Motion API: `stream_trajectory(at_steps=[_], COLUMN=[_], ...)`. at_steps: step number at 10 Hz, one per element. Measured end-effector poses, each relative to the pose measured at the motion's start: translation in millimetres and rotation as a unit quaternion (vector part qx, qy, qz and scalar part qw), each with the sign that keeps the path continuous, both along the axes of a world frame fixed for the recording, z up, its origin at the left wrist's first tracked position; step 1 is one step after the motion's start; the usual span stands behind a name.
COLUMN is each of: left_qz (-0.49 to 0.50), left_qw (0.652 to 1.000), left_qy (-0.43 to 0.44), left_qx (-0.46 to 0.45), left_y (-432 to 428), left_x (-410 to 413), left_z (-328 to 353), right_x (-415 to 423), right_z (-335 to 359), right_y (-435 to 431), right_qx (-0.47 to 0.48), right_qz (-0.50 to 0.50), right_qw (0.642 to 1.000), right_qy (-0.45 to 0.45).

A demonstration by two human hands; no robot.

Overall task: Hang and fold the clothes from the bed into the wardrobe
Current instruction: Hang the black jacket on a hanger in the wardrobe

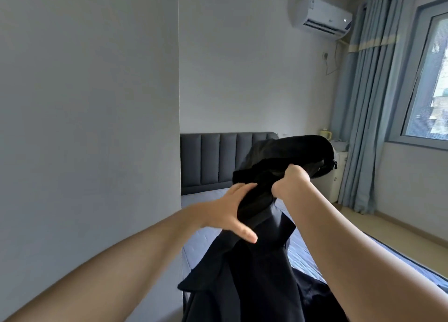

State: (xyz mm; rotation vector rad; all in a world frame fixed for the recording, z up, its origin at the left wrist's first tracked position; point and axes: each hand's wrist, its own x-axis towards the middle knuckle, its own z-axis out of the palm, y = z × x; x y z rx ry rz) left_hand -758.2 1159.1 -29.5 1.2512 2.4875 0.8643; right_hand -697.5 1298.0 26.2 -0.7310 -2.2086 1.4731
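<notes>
A black garment (264, 261) hangs in the air in front of me, above the bed (208, 234) with its blue-grey cover. My right hand (289, 182) grips the bunched top of the garment in a fist. My left hand (232, 210) lies against the fabric just below, fingers spread and straight, thumb pointing down. The upper part of the garment flops over to the right behind my right hand. Its lower part drops out of the bottom of the view.
A flat grey panel (89, 127) fills the left half of the view, close to my left arm. Behind are the dark padded headboard (218, 159), a white cabinet (337, 176), blue curtains (358, 118), a window (429, 79) and an air conditioner (320, 16).
</notes>
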Motion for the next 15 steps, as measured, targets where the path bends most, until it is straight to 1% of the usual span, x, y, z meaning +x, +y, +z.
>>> stream_trajectory(at_steps=[1, 2, 3, 4, 5, 6, 7, 8, 9, 10, 11, 12, 13, 14, 15], left_qz=[0.067, 0.143, 0.218, 0.253, 0.275, 0.262, 0.247, 0.246, 0.257, 0.254, 0.24, 0.233, 0.239, 0.285, 0.334], left_qw=[0.997, 0.989, 0.975, 0.96, 0.949, 0.949, 0.95, 0.944, 0.94, 0.939, 0.943, 0.955, 0.955, 0.95, 0.937], left_qy=[-0.026, 0.017, -0.012, -0.024, 0.002, 0.008, -0.046, -0.162, -0.195, -0.201, -0.214, -0.185, -0.177, -0.128, -0.105], left_qx=[-0.013, -0.027, 0.048, 0.113, 0.152, 0.177, 0.184, 0.147, 0.113, 0.116, 0.088, 0.016, 0.007, 0.002, -0.006], left_y=[-1, -2, -5, -12, -16, -18, -22, -27, -34, -50, -74, -106, -144, -174, -198], left_x=[-1, 0, -2, -6, -10, -10, -4, 5, 7, 6, 10, 19, 31, 47, 65], left_z=[-23, -40, -38, -23, 0, 33, 68, 97, 115, 124, 129, 134, 134, 130, 127], right_x=[-1, 5, -4, -6, -10, -10, -9, 0, 4, -2, -4, -4, -6, -13, -24], right_z=[9, 14, 6, 3, -3, -14, -26, -28, -31, -38, -40, -35, -25, -14, -13], right_y=[8, 2, 15, 18, 29, 21, 13, -4, -19, -26, -27, -33, -49, -71, -102], right_qx=[-0.023, -0.08, -0.235, -0.395, -0.473, -0.409, -0.306, -0.186, -0.087, 0.093, 0.035, -0.117, -0.21, -0.246, -0.111], right_qz=[-0.023, -0.044, -0.059, -0.013, -0.019, 0.026, 0.117, 0.286, 0.382, 0.341, 0.322, 0.371, 0.415, 0.441, 0.441], right_qw=[0.999, 0.995, 0.962, 0.896, 0.848, 0.888, 0.92, 0.919, 0.908, 0.932, 0.945, 0.92, 0.884, 0.861, 0.89], right_qy=[-0.008, 0.044, 0.128, 0.204, 0.239, 0.208, 0.215, 0.198, 0.15, 0.078, 0.054, 0.046, 0.053, 0.053, 0.038])
